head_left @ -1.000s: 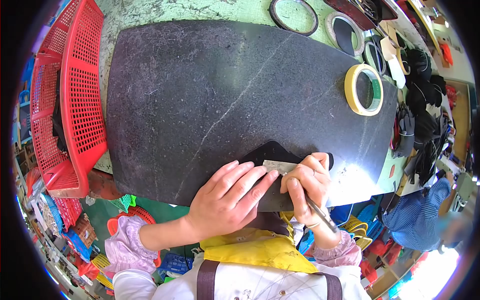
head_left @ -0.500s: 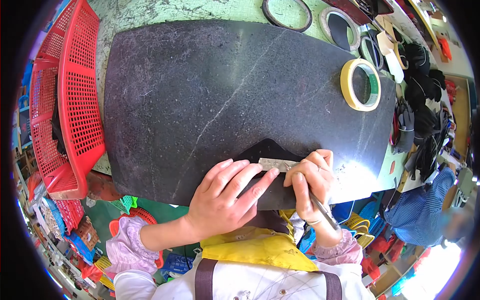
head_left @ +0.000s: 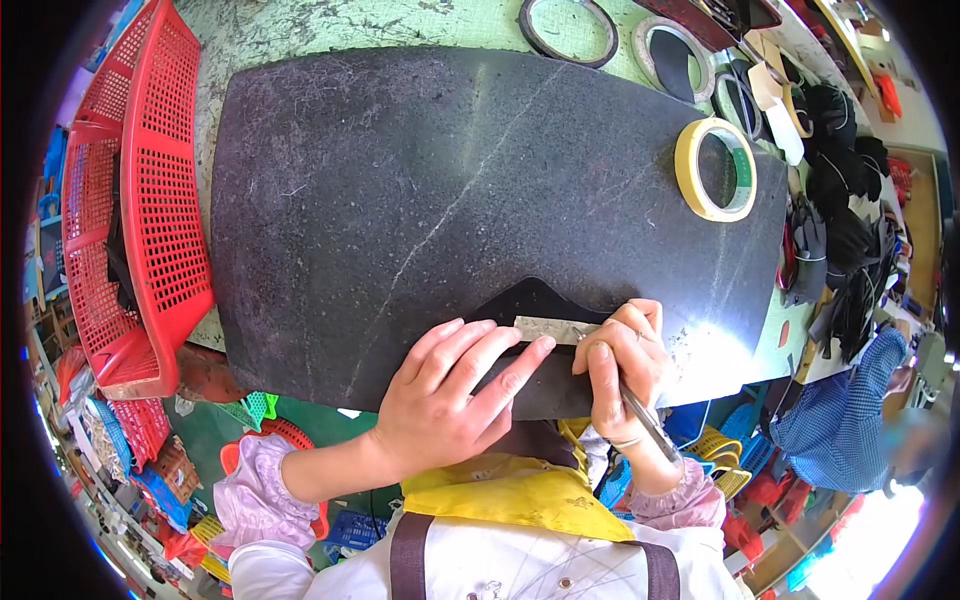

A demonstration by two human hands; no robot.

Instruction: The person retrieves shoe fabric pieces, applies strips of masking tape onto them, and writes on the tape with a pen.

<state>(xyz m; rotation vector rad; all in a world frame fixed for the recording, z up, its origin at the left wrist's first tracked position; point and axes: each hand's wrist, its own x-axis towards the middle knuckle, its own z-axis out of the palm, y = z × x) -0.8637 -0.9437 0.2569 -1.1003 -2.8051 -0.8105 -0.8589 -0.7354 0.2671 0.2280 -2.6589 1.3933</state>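
My left hand (head_left: 455, 395) lies flat with fingers spread, over a black curved piece of material (head_left: 530, 298) near the front edge of a dark work board (head_left: 330, 230). Its fingertips press at the left end of a short pale ruler-like strip (head_left: 552, 329) that lies across the black piece. My right hand (head_left: 625, 365) is closed around a slim silver pen-like tool (head_left: 648, 422), whose shaft points back toward the wrist. The tool's tip is hidden by the fingers, at the strip's right end. Both hands cover parts of the black piece.
A yellow tape roll (head_left: 716, 170) stands on the board at the right. Darker rings (head_left: 570, 30) and a pale ring (head_left: 645, 50) lie behind it. At left is a red perforated basket (head_left: 165, 200). Black fabric items (head_left: 850, 220) hang or lie along the right side.
The view has shifted slightly. My right hand has moved a little to the right along the pale strip, while my left hand stays in place on it.
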